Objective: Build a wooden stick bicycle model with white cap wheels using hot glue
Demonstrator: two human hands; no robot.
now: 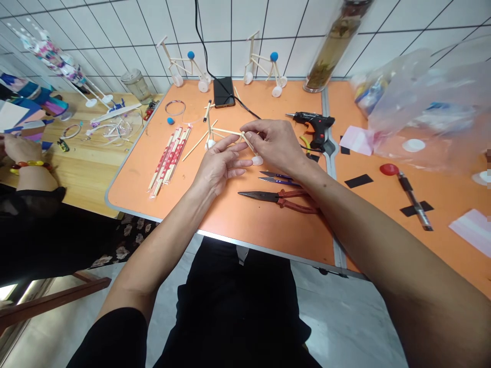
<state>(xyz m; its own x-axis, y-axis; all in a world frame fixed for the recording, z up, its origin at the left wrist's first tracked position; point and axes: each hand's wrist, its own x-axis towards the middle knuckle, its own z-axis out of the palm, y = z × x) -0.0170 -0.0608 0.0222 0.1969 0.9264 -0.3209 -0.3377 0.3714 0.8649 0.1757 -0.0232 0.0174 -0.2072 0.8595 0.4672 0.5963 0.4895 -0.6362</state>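
A small tricycle model made of thin wooden sticks (227, 132) stands between my hands, with a white round wheel (257, 160) at its near right end. My right hand (279, 145) pinches the model at its right-hand joint, thumb and forefinger together. Palm turned up, my left hand (219, 166) is beside the frame with its fingers spread; whether the fingertips touch the sticks is unclear. Under my right wrist lie blue-handled scissors (276, 179) and red-handled long-nose pliers (274, 197). Wrapped chopsticks (169, 161) lie to the left.
Two finished-looking stick tricycles (187, 64) with blue balls stand against the tiled wall. A phone (224, 92), a black glue gun (316, 125) and a tall bottle (333, 46) are behind. Plastic bags (433, 112) fill the right. Another person's hand (23, 148) is at far left.
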